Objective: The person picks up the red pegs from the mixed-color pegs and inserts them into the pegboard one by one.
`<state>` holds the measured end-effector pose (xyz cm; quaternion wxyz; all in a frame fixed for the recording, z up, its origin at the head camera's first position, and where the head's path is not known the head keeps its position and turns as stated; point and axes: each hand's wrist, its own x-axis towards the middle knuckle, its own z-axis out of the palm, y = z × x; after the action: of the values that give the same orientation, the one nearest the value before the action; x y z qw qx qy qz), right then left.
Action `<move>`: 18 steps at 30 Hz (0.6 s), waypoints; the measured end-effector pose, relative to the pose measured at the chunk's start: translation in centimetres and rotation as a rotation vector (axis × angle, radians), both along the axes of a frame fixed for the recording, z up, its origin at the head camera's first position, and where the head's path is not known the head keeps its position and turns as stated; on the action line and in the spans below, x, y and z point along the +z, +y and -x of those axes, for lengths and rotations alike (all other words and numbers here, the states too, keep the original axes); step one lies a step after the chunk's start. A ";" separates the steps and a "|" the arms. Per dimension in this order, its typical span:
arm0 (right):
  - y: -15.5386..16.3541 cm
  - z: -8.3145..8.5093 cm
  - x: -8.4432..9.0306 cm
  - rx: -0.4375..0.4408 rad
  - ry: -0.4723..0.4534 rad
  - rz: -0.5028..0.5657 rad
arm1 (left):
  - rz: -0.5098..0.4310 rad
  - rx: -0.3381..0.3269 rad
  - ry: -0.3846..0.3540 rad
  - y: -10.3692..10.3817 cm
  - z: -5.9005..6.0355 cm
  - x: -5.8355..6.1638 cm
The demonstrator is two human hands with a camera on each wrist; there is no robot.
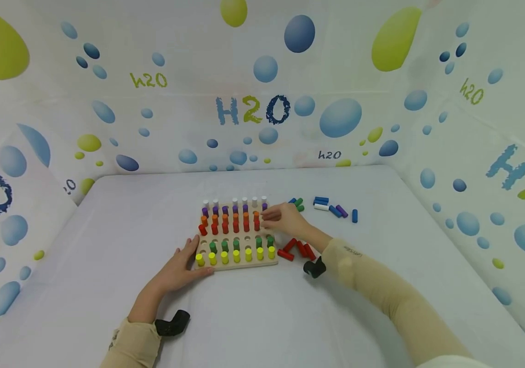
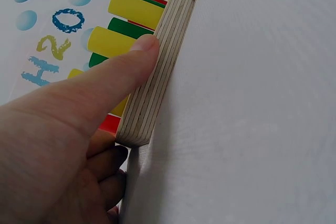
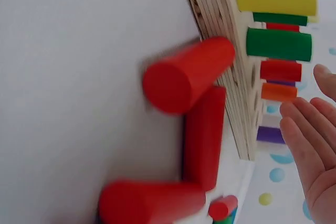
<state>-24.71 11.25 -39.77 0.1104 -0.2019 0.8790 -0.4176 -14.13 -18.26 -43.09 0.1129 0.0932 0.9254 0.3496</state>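
Note:
A wooden peg board (image 1: 253, 262) lies mid-table with rows of white, purple, orange, red, green and yellow pegs; one row of holes stands bare. My left hand (image 1: 182, 265) rests at its front left corner, the thumb (image 2: 110, 77) pressed flat along the board's edge (image 2: 163, 66) and the other fingers against its left side. At the board's right edge my right hand (image 1: 283, 219) reaches in with relaxed fingers (image 3: 299, 129). Its tips are beside the last orange peg (image 3: 278, 92) and no grip shows. Three loose red pegs (image 1: 296, 249) (image 3: 186, 74) lie against the board's right side (image 3: 239, 98).
Loose blue, green, white and purple pegs (image 1: 329, 205) lie scattered behind and right of the board on the white tabletop. Bubble-print walls close in the back and both sides. Black wrist cameras (image 1: 172, 323) (image 1: 314, 268) sit by each sleeve.

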 end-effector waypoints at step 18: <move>5.0 -0.3 1.4 -0.009 0.097 0.010 | 0.011 0.011 -0.014 0.2 -0.1 0.3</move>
<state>-24.37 16.27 -38.34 0.0651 -0.2186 0.8821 -0.4121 -14.08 -18.11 -42.78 0.1178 0.0849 0.9271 0.3456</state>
